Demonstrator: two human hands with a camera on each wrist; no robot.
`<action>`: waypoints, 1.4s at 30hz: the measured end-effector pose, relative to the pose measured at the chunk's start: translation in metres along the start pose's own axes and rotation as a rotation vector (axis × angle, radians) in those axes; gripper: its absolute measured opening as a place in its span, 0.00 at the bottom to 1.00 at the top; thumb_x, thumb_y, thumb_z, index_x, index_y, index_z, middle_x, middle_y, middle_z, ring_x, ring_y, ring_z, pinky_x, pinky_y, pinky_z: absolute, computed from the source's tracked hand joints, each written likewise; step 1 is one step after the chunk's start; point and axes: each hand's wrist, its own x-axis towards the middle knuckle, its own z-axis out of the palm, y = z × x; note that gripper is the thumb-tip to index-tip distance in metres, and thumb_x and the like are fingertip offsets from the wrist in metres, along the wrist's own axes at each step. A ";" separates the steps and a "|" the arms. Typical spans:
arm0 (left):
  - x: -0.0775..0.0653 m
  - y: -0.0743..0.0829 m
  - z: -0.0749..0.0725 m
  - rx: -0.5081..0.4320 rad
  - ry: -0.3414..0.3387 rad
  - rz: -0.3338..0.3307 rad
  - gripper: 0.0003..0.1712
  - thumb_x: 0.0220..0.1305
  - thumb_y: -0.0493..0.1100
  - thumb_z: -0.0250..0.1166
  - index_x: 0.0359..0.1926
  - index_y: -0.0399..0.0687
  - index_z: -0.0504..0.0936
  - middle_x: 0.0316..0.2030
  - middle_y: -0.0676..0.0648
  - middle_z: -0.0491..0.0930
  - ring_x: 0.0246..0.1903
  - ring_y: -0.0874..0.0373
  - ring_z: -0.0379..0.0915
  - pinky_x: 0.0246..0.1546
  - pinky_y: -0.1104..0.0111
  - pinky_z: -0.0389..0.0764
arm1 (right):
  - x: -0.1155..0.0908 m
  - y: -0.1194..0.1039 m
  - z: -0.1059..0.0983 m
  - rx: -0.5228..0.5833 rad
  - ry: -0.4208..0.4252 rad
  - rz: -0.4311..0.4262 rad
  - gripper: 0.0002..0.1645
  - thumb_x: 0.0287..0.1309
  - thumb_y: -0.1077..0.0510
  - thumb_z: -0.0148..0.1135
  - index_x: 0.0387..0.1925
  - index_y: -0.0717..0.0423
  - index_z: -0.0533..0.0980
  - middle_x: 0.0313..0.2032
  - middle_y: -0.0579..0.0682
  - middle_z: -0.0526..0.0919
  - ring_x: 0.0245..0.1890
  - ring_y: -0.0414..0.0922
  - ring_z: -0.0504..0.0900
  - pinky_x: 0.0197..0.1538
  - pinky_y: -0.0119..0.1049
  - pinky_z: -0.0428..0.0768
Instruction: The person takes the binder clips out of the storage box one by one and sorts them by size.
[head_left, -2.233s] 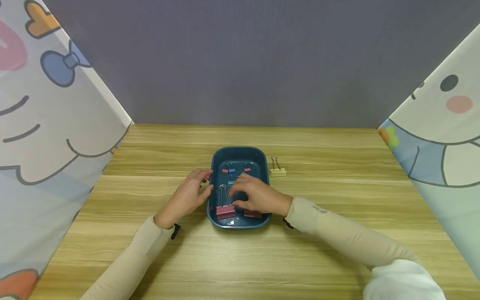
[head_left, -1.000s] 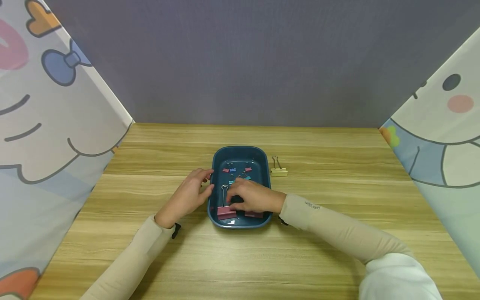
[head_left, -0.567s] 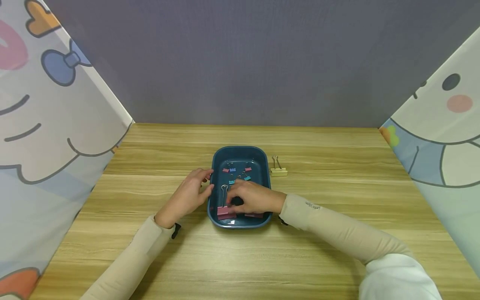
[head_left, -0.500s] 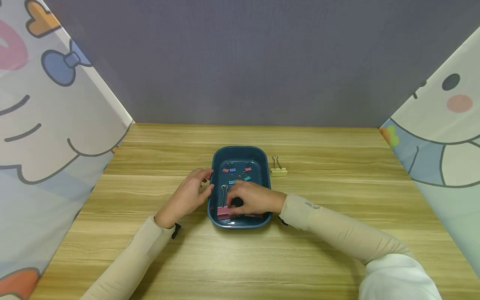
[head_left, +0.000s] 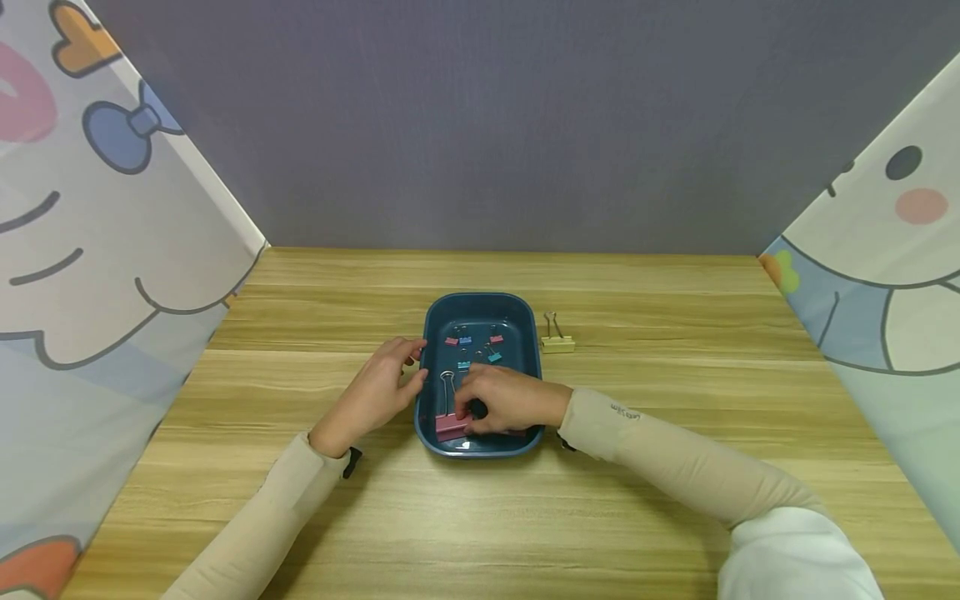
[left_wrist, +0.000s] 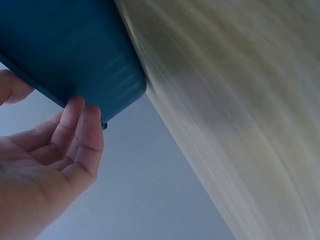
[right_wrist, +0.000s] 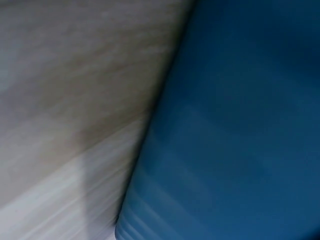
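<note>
A dark blue tray (head_left: 424, 442) stands on the table. My left hand (head_left: 378, 387) is at its left side, fingers loosely bent; in the left wrist view fingertips touch the outer wall. Inside the tray, my right hand (head_left: 510, 400) pinches the right end of a large pink binder clip (head_left: 448, 427) between thumb and fingers. A second pink binder clip (head_left: 517, 432) is mostly hidden under that hand. Small binder clips lie farther back: a blue one (head_left: 466, 340), two pink ones and two teal ones, including this teal clip (head_left: 494, 357). The right wrist view shows only tray wall (right_wrist: 225, 125) and table.
A yellow binder clip (head_left: 558, 344) lies on the wooden table (head_left: 675, 350), just right of the tray. A grey panel (head_left: 480, 125) rises behind the table. Cartoon-printed cloths (head_left: 112, 250) flank it on both sides.
My right hand has moved left and slightly forward from over the tray's middle, onto the large pink binder clip, which has shifted slightly under its fingers. The left hand stays put.
</note>
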 end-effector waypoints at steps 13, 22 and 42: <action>0.000 0.002 -0.001 -0.007 -0.003 -0.011 0.24 0.60 0.36 0.64 0.56 0.29 0.73 0.40 0.43 0.74 0.39 0.50 0.70 0.35 0.63 0.75 | 0.000 -0.002 -0.002 0.001 -0.026 0.028 0.08 0.49 0.53 0.70 0.34 0.45 0.80 0.32 0.38 0.77 0.38 0.38 0.70 0.41 0.30 0.71; 0.000 0.002 0.000 -0.002 -0.005 -0.023 0.24 0.61 0.37 0.63 0.57 0.30 0.73 0.40 0.43 0.75 0.40 0.50 0.70 0.35 0.63 0.75 | -0.002 0.000 -0.003 -0.023 0.088 0.068 0.08 0.46 0.54 0.69 0.32 0.44 0.80 0.30 0.36 0.78 0.35 0.38 0.68 0.38 0.32 0.70; 0.000 0.001 0.001 0.001 0.003 -0.008 0.25 0.60 0.36 0.64 0.57 0.30 0.72 0.40 0.43 0.75 0.40 0.51 0.71 0.36 0.62 0.76 | -0.022 0.004 -0.016 -0.027 0.266 0.045 0.07 0.47 0.56 0.68 0.32 0.46 0.81 0.32 0.39 0.77 0.41 0.39 0.72 0.65 0.44 0.59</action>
